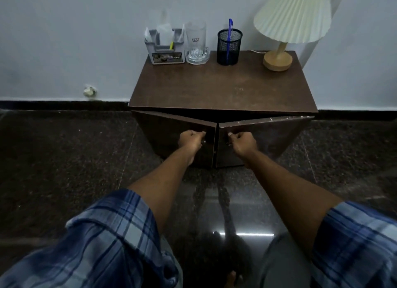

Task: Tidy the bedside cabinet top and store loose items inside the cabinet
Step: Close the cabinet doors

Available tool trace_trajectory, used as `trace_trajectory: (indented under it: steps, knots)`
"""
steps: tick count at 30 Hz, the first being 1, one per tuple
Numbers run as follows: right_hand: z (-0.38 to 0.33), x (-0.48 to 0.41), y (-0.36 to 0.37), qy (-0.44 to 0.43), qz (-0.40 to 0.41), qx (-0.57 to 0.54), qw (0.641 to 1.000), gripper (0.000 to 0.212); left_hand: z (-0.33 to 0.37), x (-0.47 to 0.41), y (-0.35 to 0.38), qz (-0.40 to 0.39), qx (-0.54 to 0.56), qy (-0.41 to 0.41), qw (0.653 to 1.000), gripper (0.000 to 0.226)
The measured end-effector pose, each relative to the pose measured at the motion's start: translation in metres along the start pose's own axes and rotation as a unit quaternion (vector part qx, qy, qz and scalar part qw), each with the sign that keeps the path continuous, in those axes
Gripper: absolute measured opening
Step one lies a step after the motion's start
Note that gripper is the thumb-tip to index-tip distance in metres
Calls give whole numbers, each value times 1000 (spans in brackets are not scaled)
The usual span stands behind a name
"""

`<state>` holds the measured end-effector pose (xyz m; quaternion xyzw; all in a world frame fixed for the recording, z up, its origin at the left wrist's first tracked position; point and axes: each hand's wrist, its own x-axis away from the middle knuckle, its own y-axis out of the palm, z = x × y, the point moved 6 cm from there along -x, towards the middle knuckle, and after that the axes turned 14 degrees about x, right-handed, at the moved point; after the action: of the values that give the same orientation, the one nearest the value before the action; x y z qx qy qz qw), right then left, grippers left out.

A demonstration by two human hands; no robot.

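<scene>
Now | cabinet top [221,87] — dark wood | floor [64,148] — glossy stone | wall [64,40] pale

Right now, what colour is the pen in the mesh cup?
Blue pen, seen in the head view.

The cabinet [223,90] top is dark wood-grain, matt and scuffed – the knob [229,144] on each door glints like metal. On the cabinet: clear glossy glass mug [196,44], black metal-mesh cup [229,48], grey plastic organiser [166,51], lamp [277,61] with pleated shade and smooth pale wood base. Below it – polished stone floor [64,158]
</scene>
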<state>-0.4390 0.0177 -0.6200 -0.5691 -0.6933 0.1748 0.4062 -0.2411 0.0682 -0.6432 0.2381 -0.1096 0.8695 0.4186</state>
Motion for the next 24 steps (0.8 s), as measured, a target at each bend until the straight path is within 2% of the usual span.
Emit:
trace_trajectory:
  steps: [4, 14, 19, 24]
  knots:
    - [-10, -18, 2, 21, 6, -10, 1000, 37, 9, -11, 14, 25, 4, 2, 1000, 23]
    - [-21, -39, 2, 48, 23, -9, 999, 39, 20, -25, 26, 46, 5, -15, 999, 24]
    - [-25, -34, -2, 52, 19, 9, 998, 38, 30, -15, 25, 33, -46, 8, 998, 19]
    - [-32, -23, -9, 7, -1, 53, 999, 37, 37, 0, 21, -1, -132, 38, 991, 20]
